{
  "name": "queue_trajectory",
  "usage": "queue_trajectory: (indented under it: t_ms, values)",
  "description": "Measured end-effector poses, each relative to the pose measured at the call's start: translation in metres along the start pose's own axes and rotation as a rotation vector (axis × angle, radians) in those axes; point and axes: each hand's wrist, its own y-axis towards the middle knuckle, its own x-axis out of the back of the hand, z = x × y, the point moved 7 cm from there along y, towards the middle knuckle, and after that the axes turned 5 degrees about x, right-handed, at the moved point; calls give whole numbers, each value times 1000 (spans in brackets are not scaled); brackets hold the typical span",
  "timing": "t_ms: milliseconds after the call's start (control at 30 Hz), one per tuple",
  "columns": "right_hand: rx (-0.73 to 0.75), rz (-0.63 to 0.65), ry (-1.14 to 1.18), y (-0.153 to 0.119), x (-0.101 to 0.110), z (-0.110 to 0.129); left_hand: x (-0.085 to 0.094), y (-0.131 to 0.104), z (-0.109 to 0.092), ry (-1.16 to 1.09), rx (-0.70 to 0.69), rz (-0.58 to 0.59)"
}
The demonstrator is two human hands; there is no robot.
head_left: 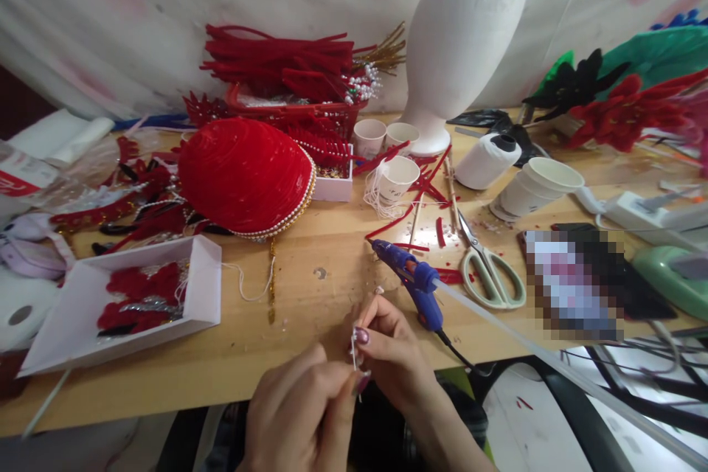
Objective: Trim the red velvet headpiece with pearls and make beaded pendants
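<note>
Close together at the table's front edge, both my hands are closed in a pinch on a thin white string point(355, 352). My left hand point(307, 409) is lower and nearer to me, with its thumb and finger at the string's lower part. My right hand point(395, 354) grips it a little higher, thumb against finger. Any small piece between the fingertips is too small to make out. Just beyond my right hand lies a blue glue gun point(406, 269) with a clear glue stick in its back. Beyond my hands to the left sits a red dome-shaped cap point(243, 177) edged with beads.
White-handled scissors point(491, 276) and a phone point(575, 284) lie to the right. A white box point(204, 284) with red pieces stands left. Behind are paper cups point(399, 175), a thread spool point(487, 161), a white foam head point(464, 37) and a red basket point(332, 114) of red stems.
</note>
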Motion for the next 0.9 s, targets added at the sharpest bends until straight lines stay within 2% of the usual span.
queue_trajectory:
  t_ms: [67, 267, 333, 433, 533, 633, 900]
  values:
    - [-32, 57, 62, 0, -3, 1, -1, 3, 8, -44, 47, 20]
    - [-100, 319, 188, -4, -23, -2, -18, 21, 49, -351, 381, 217]
    - [-110, 335, 200, -5, -23, -4, -23, 20, 55, -424, 479, 245]
    - [-134, 253, 174, -5, -14, -8, -24, 15, 62, -466, 588, 238]
    - [-197, 167, 104, -3, -9, -12, -20, 13, 68, -487, 597, 225]
    - [-199, 73, 61, 0, -9, -11, -15, 17, 71, -483, 519, 239]
    - [-135, -58, -46, 2, -8, -10, 1, 29, 62, -227, 392, 263]
